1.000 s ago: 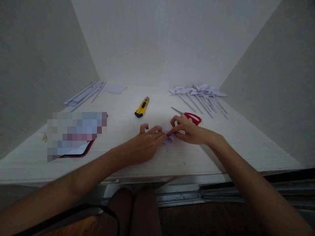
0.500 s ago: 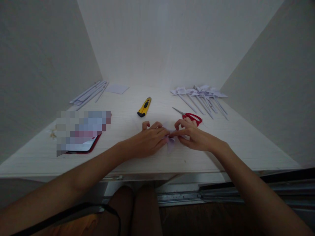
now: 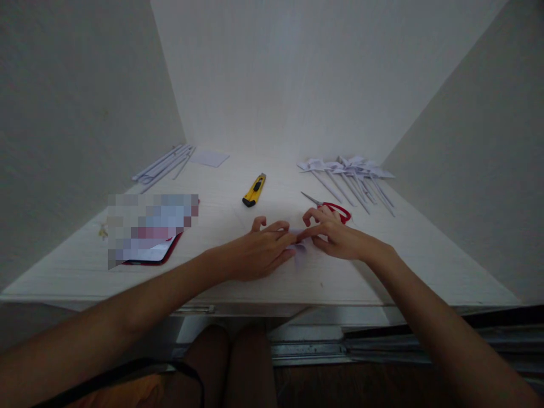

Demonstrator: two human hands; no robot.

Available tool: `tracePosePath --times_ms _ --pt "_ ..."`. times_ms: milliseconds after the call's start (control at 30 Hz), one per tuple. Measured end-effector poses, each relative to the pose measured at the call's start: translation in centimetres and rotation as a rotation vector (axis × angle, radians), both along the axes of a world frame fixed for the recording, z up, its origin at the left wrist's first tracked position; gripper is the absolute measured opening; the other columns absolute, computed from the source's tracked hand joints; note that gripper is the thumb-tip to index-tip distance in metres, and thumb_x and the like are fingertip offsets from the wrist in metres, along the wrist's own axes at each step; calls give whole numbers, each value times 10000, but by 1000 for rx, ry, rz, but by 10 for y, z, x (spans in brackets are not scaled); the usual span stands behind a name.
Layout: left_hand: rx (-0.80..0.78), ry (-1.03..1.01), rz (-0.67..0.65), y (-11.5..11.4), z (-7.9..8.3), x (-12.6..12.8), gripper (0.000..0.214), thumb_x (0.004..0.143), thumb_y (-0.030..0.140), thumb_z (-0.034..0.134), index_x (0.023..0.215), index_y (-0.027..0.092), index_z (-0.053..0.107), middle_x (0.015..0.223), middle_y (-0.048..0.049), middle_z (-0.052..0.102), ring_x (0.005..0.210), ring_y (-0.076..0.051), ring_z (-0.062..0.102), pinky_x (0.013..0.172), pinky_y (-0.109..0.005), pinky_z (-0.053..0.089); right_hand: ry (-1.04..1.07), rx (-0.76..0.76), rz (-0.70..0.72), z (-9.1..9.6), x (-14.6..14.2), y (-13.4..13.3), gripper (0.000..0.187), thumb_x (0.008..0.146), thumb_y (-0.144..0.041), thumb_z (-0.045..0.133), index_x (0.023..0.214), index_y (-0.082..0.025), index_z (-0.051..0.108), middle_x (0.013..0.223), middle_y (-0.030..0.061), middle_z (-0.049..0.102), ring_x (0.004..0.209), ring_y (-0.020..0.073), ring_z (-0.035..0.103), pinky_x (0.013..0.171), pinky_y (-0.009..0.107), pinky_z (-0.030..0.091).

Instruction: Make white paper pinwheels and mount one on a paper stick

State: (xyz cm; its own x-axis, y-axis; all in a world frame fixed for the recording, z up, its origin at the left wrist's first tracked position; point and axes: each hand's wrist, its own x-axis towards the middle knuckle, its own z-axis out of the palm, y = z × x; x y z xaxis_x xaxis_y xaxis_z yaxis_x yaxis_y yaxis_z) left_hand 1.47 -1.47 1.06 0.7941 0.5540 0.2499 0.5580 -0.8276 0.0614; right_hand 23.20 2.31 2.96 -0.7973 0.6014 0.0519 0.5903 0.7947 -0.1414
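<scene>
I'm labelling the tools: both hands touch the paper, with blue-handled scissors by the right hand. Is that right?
Not blue: the head view shows red-handled scissors. The left hand and right hand do touch the paper, with the scissors by the right one.

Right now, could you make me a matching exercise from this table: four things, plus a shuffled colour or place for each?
1. Cutter
2. Scissors
3. Loose sticks
4. Curled paper

A. Red-handled
B. At the fingers of the left hand and right hand
C. Yellow and black
D. Back left

Pairs: 1-C, 2-A, 3-D, 4-B
</scene>
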Motion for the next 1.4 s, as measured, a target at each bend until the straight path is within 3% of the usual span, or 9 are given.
tracePosePath --times_ms 300,633,833,933,1033,1133,1167,1233,1400 --pt "-129 -73 -61 14 -2 -8 326 952 251 187 1024 190 499 1037 -54 584 1083 -183 412 840 -385 228 -25 -22 30 4 1 -2 386 774 -70 426 1012 -267 657 998 83 468 923 220 411 842 472 346" --pt "-19 34 -43 -4 4 -1 328 942 288 223 1051 152 501 1109 -113 557 1112 -202 433 863 -409 285 -42 -47 11 3 5 -1 411 760 -65 433 1034 -288 643 1039 82 461 965 232 425 855 503 341" --pt "67 21 39 -8 1 6 300 932 308 264 1039 141 489 1181 -149 525 1156 -207 426 923 -485 283 16 -60 45 14 -12 19 278 756 -111 473 857 -248 694 967 61 521 921 198 484 866 438 366" --pt "72 -14 54 -8 0 7 311 933 324 257 979 140 503 1104 -136 566 1135 -203 446 931 -499 290 151 -13 -93 23 -39 47 277 784 -123 421 822 -177 690 856 73 587 813 165 537 769 318 421" --pt "88 -42 63 -9 -1 9 310 926 339 289 945 131 518 1026 -117 593 1082 -201 481 934 -495 303 118 -13 -395 26 -80 78 300 826 -249 410 819 -104 671 719 100 630 623 151 555 623 271 429" --pt "117 -60 81 -14 -5 11 308 917 354 323 942 134 536 1018 -113 600 1086 -203 472 941 -488 309 -39 -259 -593 21 -123 102 553 840 -523 339 811 -61 641 663 138 637 525 158 569 531 267 432" --pt "128 -67 85 -15 -6 12 317 917 364 321 950 138 541 1029 -114 599 1102 -206 459 943 -491 309 -90 -318 -611 17 -135 107 592 826 -568 330 850 -59 632 658 138 640 512 164 576 515 271 435" --pt "139 -100 129 -18 -11 14 358 914 403 309 969 139 545 1051 -116 596 1113 -212 444 947 -502 308 -180 -269 -665 10 -152 114 587 790 -591 392 910 -61 616 652 137 645 543 186 602 529 282 447" --pt "142 -151 175 -20 -20 17 421 912 447 274 1005 148 555 1071 -107 594 1126 -210 433 951 -522 303 -244 -231 -711 5 -165 114 394 770 -405 511 940 -63 609 763 146 667 663 203 635 572 270 464"
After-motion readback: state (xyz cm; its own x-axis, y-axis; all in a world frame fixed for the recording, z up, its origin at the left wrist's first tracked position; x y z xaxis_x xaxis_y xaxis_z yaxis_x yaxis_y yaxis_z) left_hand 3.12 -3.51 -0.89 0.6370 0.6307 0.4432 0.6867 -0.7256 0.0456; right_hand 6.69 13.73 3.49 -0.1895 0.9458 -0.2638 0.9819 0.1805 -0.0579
